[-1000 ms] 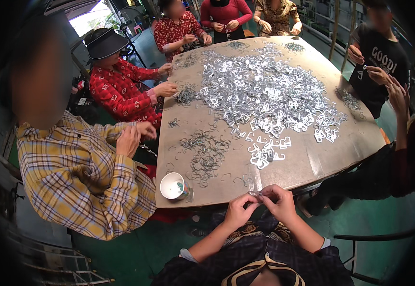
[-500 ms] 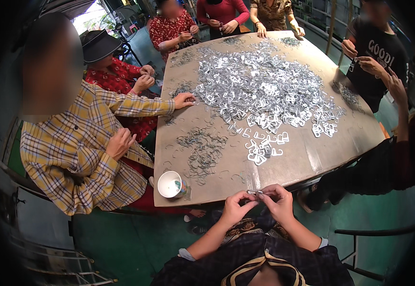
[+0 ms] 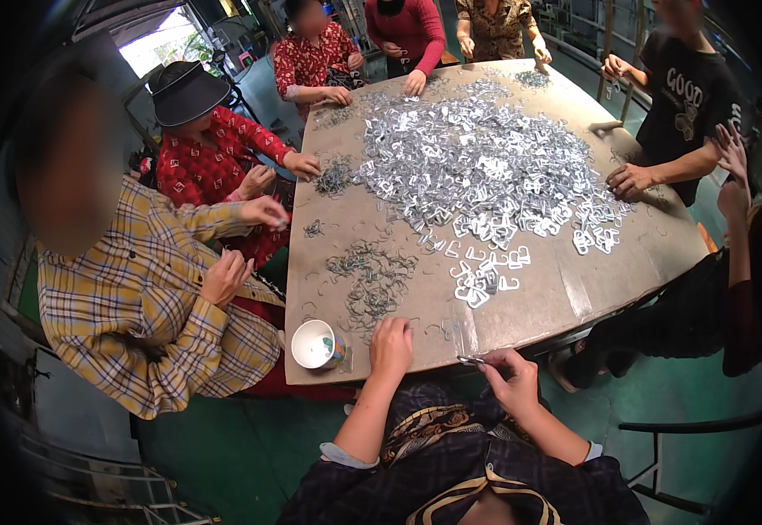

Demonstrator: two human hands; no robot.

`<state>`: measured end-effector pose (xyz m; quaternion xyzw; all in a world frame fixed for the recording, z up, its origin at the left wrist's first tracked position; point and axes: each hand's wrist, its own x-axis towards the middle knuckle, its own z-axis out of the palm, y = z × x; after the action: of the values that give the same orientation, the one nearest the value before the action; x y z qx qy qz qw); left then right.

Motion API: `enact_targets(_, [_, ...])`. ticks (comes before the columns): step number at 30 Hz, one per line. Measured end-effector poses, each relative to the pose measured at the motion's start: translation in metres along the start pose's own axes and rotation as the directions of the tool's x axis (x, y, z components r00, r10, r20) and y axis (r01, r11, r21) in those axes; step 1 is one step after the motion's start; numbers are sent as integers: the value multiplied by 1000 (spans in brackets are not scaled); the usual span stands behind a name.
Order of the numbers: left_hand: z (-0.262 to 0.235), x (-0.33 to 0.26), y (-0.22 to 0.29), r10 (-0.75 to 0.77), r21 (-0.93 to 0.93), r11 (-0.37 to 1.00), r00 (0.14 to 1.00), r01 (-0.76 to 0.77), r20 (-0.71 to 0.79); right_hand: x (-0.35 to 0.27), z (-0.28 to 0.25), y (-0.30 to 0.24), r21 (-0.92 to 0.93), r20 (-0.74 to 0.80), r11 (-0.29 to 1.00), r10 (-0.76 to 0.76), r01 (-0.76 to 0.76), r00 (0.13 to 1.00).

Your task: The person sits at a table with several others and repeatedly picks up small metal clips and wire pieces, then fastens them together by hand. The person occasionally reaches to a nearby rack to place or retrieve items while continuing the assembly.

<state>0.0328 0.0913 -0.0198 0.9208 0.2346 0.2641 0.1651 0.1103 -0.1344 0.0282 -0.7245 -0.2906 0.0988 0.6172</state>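
Note:
My right hand (image 3: 514, 381) pinches a small metal hook (image 3: 471, 360) at the table's near edge. My left hand (image 3: 391, 352) has come down beside the near end of a loose pile of thin wire clips (image 3: 370, 278). Its fingers are bent and pressed together, and their tips are hidden, so I cannot make out what is between them. A few flat silver hooks (image 3: 479, 282) lie apart from the large heap of silver hooks (image 3: 486, 157) in the middle of the table.
A white paper cup (image 3: 312, 344) stands at the near left corner of the brown-covered table (image 3: 538, 297). To the left sits a person in a plaid shirt (image 3: 149, 306). Other people work around the far side and right. A black metal rail (image 3: 696, 427) is at lower right.
My left hand has left the metal hook and moved left and forward to the wire clips. My right hand keeps the hook. The plaid-sleeved hand has drawn back from the table.

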Motion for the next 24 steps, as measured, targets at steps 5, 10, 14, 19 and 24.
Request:
enact_targets(5, [15, 8, -4, 2, 198, 980, 987, -34, 158, -1, 0, -1, -3, 11, 1000, -15, 15, 1000])
enact_targets(10, [6, 18, 11, -31, 226, 974, 973, -22, 228, -4, -1, -5, -25, 34, 1000, 4, -3, 999])
enact_targets(14, [2, 24, 15, -87, 247, 969, 958, 18, 272, -7, -2, -8, -9, 52, 999, -38, 38, 998])
enact_targets(19, [5, 22, 21, -53, 292, 956, 973, -15, 225, -16, -6, -4, -23, 55, 999, -47, 48, 997])
enact_targets(24, [1, 20, 22, -30, 300, 953, 970, -45, 242, -25, -7, -4, -14, 46, 999, -47, 47, 998])
